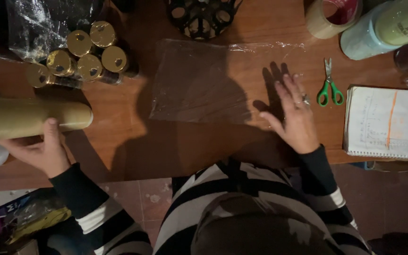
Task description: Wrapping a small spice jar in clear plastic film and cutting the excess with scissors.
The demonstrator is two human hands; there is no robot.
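Clear plastic sheet (199,80) under right hand (294,115), left hand (43,151) gripping roll (29,118)

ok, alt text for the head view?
Seen from above, the right hand lies flat on a clear plastic sheet on a wooden table, while the left hand holds a gold roll; green scissors lie nearby.

a clear plastic bag (48,21), crumpled and shiny, lies just above the cluster of gold-lidded jars (83,59), at the desk's far left corner. well to the right of the jars, at the far right corner, a pale blue cylinder container (362,38) lies tilted, with a pale green label (404,21) wrapped around it. no signs or screens show.
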